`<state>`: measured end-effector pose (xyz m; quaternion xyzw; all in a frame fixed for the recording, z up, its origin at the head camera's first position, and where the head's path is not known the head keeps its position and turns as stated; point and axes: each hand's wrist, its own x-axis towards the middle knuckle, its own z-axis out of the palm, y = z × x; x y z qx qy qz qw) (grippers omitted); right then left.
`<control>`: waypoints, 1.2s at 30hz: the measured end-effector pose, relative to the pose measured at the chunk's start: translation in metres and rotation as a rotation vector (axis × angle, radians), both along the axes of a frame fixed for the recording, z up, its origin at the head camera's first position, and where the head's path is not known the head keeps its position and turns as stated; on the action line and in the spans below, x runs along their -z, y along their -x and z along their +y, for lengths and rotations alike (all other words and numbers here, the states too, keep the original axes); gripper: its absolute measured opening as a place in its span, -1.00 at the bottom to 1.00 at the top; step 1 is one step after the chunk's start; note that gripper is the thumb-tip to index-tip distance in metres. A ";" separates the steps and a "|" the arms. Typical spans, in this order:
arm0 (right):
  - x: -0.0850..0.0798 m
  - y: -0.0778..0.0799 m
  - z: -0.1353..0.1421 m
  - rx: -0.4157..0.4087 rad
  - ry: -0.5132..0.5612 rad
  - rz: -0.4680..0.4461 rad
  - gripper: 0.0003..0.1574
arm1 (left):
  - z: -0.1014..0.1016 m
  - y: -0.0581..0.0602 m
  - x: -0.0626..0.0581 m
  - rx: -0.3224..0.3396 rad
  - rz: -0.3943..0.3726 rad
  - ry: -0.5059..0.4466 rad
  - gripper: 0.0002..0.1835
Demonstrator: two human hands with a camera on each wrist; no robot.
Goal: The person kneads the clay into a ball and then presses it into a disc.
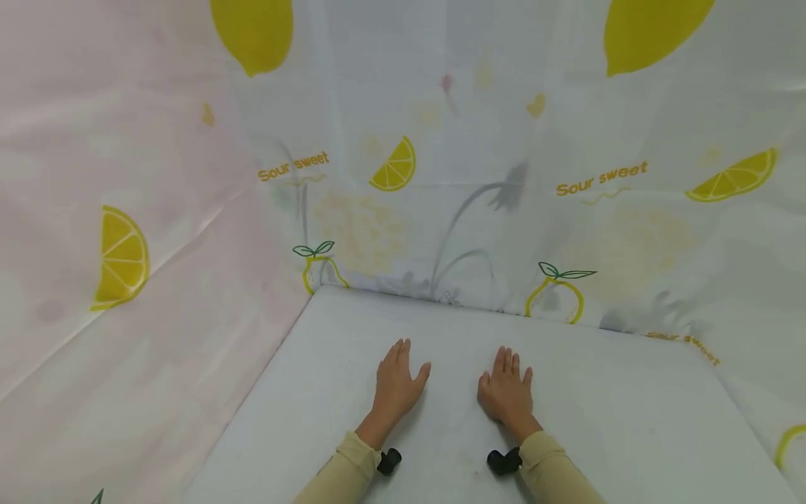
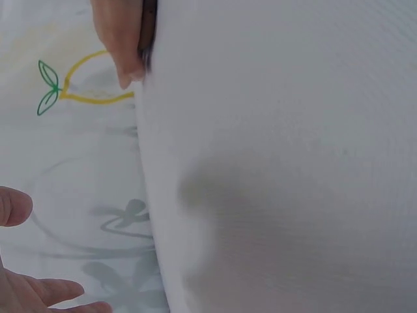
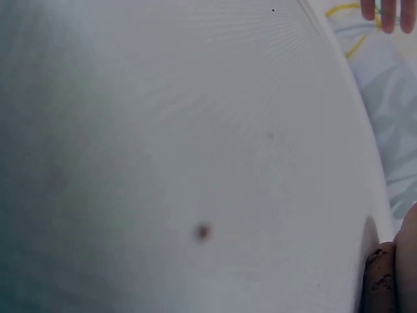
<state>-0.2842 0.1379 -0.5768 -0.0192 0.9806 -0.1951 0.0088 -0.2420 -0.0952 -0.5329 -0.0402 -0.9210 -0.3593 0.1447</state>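
Note:
Both hands are over the white tabletop (image 1: pixel 441 434) with nothing in them. On the left side, the left hand (image 1: pixel 398 381) has its fingers stretched forward and the thumb spread out to the right. The right hand (image 1: pixel 506 392) lies a short gap away, its fingers pointing toward the back edge. In the left wrist view, left fingers (image 2: pixel 55 292) show at the lower left, and the right hand (image 2: pixel 120 39) appears at the top. The right wrist view catches part of the right hand (image 3: pixel 381 280) at the lower right corner and left fingertips (image 3: pixel 388 16) at the top right.
A lemon-printed curtain (image 1: pixel 453 231) hangs behind the table, and a pinkish sheet (image 1: pixel 157 336) rises along its left side. Dark wrist devices (image 1: pixel 504 462) sit by both cuffs. A small dark spot (image 3: pixel 203 231) marks the tabletop.

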 end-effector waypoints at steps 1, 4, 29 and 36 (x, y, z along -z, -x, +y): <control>0.000 0.001 0.000 0.000 0.004 -0.001 -0.07 | 0.000 0.001 -0.002 0.002 -0.001 -0.006 -0.28; 0.001 0.005 0.002 0.001 0.000 -0.013 0.02 | -0.001 0.003 -0.006 0.012 0.003 -0.016 -0.28; -0.035 -0.002 0.050 0.046 0.069 0.043 -0.07 | -0.016 0.018 -0.005 -0.027 -0.010 0.048 -0.26; -0.041 -0.011 0.065 0.046 0.065 0.068 -0.06 | -0.025 0.021 -0.003 -0.050 -0.001 0.065 -0.26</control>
